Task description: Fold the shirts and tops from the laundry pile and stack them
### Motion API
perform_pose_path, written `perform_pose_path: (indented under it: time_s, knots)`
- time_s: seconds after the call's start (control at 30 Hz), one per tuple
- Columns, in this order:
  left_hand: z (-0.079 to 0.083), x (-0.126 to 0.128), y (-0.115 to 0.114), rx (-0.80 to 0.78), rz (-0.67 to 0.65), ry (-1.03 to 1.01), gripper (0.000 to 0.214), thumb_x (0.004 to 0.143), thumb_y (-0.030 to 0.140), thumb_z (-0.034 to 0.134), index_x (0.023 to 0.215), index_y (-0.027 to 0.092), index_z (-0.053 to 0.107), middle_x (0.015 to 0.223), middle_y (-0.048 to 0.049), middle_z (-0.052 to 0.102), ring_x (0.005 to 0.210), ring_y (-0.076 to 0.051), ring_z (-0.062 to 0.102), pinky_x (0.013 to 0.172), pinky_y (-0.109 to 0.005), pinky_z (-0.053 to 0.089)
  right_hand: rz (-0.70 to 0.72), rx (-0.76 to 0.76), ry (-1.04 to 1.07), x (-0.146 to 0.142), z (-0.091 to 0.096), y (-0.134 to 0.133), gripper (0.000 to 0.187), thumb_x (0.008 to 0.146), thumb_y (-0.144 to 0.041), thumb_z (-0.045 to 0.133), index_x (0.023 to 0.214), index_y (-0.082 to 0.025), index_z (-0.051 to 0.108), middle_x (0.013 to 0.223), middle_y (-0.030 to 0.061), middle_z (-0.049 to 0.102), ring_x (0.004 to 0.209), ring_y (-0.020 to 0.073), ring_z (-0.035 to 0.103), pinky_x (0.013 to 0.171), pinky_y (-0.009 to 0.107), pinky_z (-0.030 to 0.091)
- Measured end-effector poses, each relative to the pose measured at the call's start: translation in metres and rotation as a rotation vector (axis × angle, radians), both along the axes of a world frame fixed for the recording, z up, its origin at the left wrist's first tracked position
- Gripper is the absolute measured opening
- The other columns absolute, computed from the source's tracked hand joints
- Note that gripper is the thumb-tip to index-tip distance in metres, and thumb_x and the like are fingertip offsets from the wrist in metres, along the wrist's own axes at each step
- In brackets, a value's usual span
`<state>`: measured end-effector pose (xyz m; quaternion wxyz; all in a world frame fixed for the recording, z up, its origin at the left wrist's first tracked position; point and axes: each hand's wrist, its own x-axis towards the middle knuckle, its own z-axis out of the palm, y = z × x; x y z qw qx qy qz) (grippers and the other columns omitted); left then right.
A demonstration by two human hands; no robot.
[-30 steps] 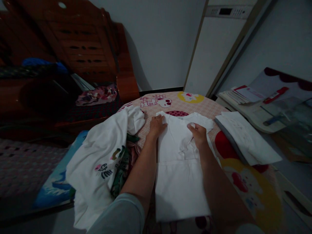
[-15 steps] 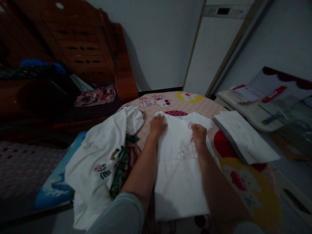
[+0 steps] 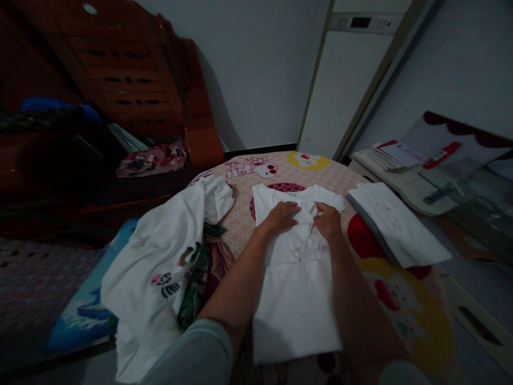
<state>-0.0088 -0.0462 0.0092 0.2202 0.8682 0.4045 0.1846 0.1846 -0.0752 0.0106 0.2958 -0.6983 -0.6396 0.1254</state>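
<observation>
Right hand (image 3: 328, 220) pinches the seemingly half-folded shirt (image 3: 296, 310) at mid table (image 3: 242, 219), left hand (image 3: 281, 218) on it, grip unclear, with folded clothes (image 3: 396, 222) at the right edge and a rumpled top (image 3: 150, 256), yet unfolded, at the left!

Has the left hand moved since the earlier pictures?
Yes. Judged against the dotted patch on the tablecloth, the left hand has moved right across the white shirt, and slightly nearer the wearer.
</observation>
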Motion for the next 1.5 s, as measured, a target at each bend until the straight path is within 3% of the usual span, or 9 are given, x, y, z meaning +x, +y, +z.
perform_pose_path:
  time_s: [0.13, 0.27, 0.47, 0.63, 0.83, 1.1, 1.23, 1.33, 1.5]
  knots:
    - [-0.001, 0.0, 0.0, 0.018, -0.025, 0.041, 0.051, 0.083, 0.026, 0.066, 0.133, 0.016, 0.056, 0.144, -0.0132, 0.052, 0.13, -0.026, 0.049, 0.11, -0.04, 0.036, 0.001, -0.058, -0.266, -0.009, 0.009, -0.007, 0.057, 0.072, -0.002, 0.051, 0.125, -0.017, 0.065, 0.116, 0.0125, 0.069, 0.11, 0.026, 0.064, 0.097, 0.036, 0.048]
    - [0.001, 0.003, -0.001, 0.054, -0.041, 0.109, 0.051, 0.086, 0.03, 0.065, 0.134, 0.017, 0.055, 0.147, -0.0144, 0.049, 0.132, -0.026, 0.048, 0.111, -0.04, 0.034, 0.122, -0.013, -0.3, -0.01, 0.006, -0.008, 0.054, 0.076, -0.001, 0.051, 0.124, -0.02, 0.064, 0.135, 0.0097, 0.058, 0.122, 0.023, 0.056, 0.102, 0.034, 0.046]
    - [0.004, 0.01, -0.005, 0.137, -0.069, 0.235, 0.05, 0.091, 0.035, 0.058, 0.137, 0.017, 0.051, 0.148, -0.0153, 0.047, 0.134, -0.026, 0.047, 0.109, -0.04, 0.034, 0.074, -0.024, -0.269, -0.009, 0.0, -0.002, 0.051, 0.08, 0.0, 0.048, 0.127, -0.012, 0.061, 0.126, 0.0164, 0.061, 0.118, 0.0251, 0.058, 0.101, 0.036, 0.047]
    - [0.003, 0.011, -0.004, 0.168, -0.072, 0.28, 0.049, 0.093, 0.035, 0.056, 0.139, 0.02, 0.048, 0.149, -0.0142, 0.046, 0.135, -0.024, 0.046, 0.108, -0.039, 0.034, 0.062, 0.002, -0.293, -0.008, -0.004, 0.001, 0.053, 0.074, 0.001, 0.049, 0.125, -0.01, 0.062, 0.124, 0.0149, 0.063, 0.119, 0.023, 0.057, 0.104, 0.032, 0.042]
    - [0.002, 0.011, -0.003, 0.159, -0.074, 0.291, 0.053, 0.094, 0.034, 0.053, 0.143, 0.019, 0.043, 0.151, -0.0144, 0.044, 0.138, -0.022, 0.043, 0.109, -0.038, 0.032, -0.097, -0.051, -0.362, -0.006, -0.001, 0.002, 0.034, 0.078, -0.001, 0.045, 0.097, -0.011, 0.071, 0.102, 0.0132, 0.07, 0.097, 0.0219, 0.063, 0.089, 0.03, 0.045]
    - [0.0, 0.012, -0.003, 0.167, -0.079, 0.281, 0.055, 0.094, 0.033, 0.053, 0.145, 0.019, 0.04, 0.151, -0.016, 0.043, 0.138, -0.023, 0.042, 0.108, -0.04, 0.033, -0.132, 0.032, -0.371, -0.009, -0.004, 0.001, 0.03, 0.081, -0.002, 0.042, 0.087, -0.013, 0.07, 0.091, 0.0118, 0.066, 0.089, 0.0209, 0.06, 0.085, 0.03, 0.044]
    - [0.0, 0.012, -0.003, 0.165, -0.073, 0.285, 0.055, 0.094, 0.032, 0.052, 0.146, 0.02, 0.04, 0.151, -0.0155, 0.042, 0.137, -0.023, 0.042, 0.108, -0.039, 0.033, -0.194, 0.125, -0.159, -0.001, -0.004, 0.004, 0.025, 0.079, -0.007, 0.045, 0.086, -0.015, 0.068, 0.089, 0.0104, 0.069, 0.089, 0.0215, 0.063, 0.084, 0.031, 0.046]
    - [0.0, 0.013, -0.004, 0.161, -0.065, 0.281, 0.053, 0.094, 0.034, 0.051, 0.144, 0.019, 0.042, 0.151, -0.0146, 0.042, 0.135, -0.023, 0.044, 0.108, -0.038, 0.033, -0.374, 0.308, 0.21, 0.009, -0.005, 0.007, 0.02, 0.078, -0.017, 0.048, 0.089, -0.016, 0.065, 0.074, 0.0046, 0.067, 0.072, 0.0202, 0.065, 0.071, 0.03, 0.051]
    - [-0.004, 0.014, -0.005, 0.201, -0.055, 0.255, 0.049, 0.095, 0.033, 0.048, 0.142, 0.02, 0.046, 0.15, -0.0135, 0.044, 0.129, -0.024, 0.048, 0.107, -0.04, 0.035, -0.559, 0.615, 0.815, 0.024, 0.0, 0.007, 0.015, 0.079, -0.03, 0.051, 0.089, -0.02, 0.055, 0.052, -0.0083, 0.05, 0.04, 0.0133, 0.05, 0.046, 0.025, 0.045]
